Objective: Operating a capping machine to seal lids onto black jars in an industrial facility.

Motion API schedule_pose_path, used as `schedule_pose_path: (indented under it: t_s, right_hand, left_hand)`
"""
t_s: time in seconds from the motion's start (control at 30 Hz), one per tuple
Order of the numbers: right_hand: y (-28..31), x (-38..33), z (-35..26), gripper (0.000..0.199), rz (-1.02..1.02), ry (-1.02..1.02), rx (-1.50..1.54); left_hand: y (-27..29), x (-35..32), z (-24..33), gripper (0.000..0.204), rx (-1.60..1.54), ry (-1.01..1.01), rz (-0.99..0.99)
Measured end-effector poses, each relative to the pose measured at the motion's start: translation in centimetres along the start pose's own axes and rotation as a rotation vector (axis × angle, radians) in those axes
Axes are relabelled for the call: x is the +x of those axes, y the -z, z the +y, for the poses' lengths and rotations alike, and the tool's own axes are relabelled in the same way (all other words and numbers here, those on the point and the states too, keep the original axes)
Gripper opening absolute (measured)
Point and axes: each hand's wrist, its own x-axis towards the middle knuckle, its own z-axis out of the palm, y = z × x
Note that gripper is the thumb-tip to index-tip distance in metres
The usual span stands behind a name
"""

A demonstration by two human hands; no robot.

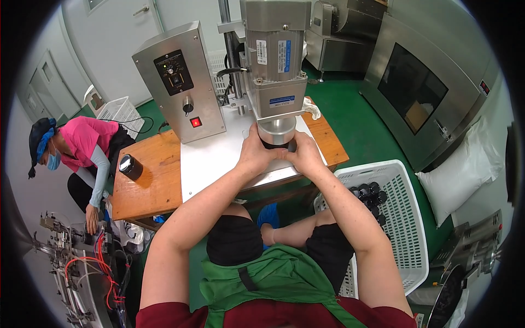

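Observation:
A bench-top capping machine (pixel 276 54) with a grey motor stands on a white base plate (pixel 210 164). Its silver round head (pixel 276 131) sits directly over a dark jar (pixel 272 146), most of which my fingers hide. My left hand (pixel 255 153) wraps round the jar's left side, and my right hand (pixel 304 156) closes on it from the right. Both thumbs meet at the front. Left of the machine's column is a steel control box (pixel 183 87) with a lit red switch. One dark jar with a black lid (pixel 130 167) stands on the wooden table at the left.
A white plastic basket (pixel 418 235) holding several black-lidded jars (pixel 373 194) is by my right leg. A co-worker in pink (pixel 90 136) bends at the left, near a machine with red tubes (pixel 101 257). A white sack (pixel 462 164) leans at the right wall.

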Motion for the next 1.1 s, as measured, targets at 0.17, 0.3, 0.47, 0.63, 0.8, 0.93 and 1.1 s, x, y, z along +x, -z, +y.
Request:
schedule_pose_path:
  t_s: [0.17, 0.3, 0.47, 0.63, 0.8, 0.93, 1.1]
  right_hand:
    - [-0.1, 0.0, 0.0, 0.047, 0.026, 0.007, -0.013]
    - [-0.1, 0.1, 0.3, 0.049, 0.013, 0.013, -0.012]
    - [-0.1, 0.2, 0.4, 0.051, 0.004, 0.017, -0.018]
    - [0.2, 0.2, 0.0, 0.049, -0.023, -0.037, -0.01]
    - [0.1, 0.2, -0.3, 0.045, 0.007, -0.025, 0.021]
    - [-0.1, 0.0, -0.6, 0.045, 0.022, -0.065, 0.037]
    - [-0.6, -0.6, -0.5, 0.042, 0.099, -0.007, -0.007]
  left_hand:
    - [0.0, 0.2, -0.3, 0.093, -0.003, -0.02, 0.011]
    - [0.0, 0.3, -0.6, 0.101, 0.006, -0.038, 0.0]
    - [-0.1, 0.5, -1.1, 0.098, -0.014, -0.069, 0.012]
    - [-0.2, 1.1, -1.9, 0.097, -0.037, -0.088, 0.007]
    - [0.1, 1.4, -2.4, 0.093, -0.108, -0.063, -0.054]
    - [0.3, 1.5, -2.6, 0.092, -0.131, -0.048, -0.058]
    - [0.2, 1.6, -3.1, 0.089, -0.179, -0.06, -0.072]
